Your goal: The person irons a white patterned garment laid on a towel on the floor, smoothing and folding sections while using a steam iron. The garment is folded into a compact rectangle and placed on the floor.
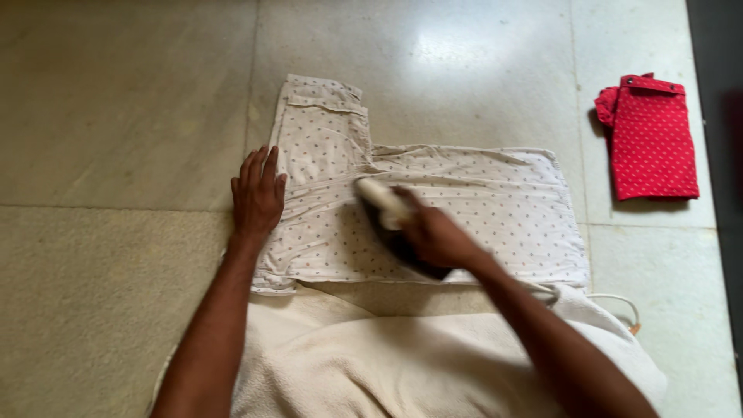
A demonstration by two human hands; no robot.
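Note:
A cream garment with small dots (495,201) lies spread flat on the floor, one sleeve or leg (319,128) pointing away from me. My left hand (258,193) rests flat on its left edge, fingers together and pointing away. My right hand (437,236) is closed round the white handle of a dark clothes iron (387,220), which sits on the middle of the garment. The hand and iron are blurred.
A folded red dotted garment (652,139) lies on the floor at the right. A cream towel-like cloth (371,356) spreads beneath the garment toward me. A white cord (619,300) trails at the right. The floor (116,101) is pale stone tile.

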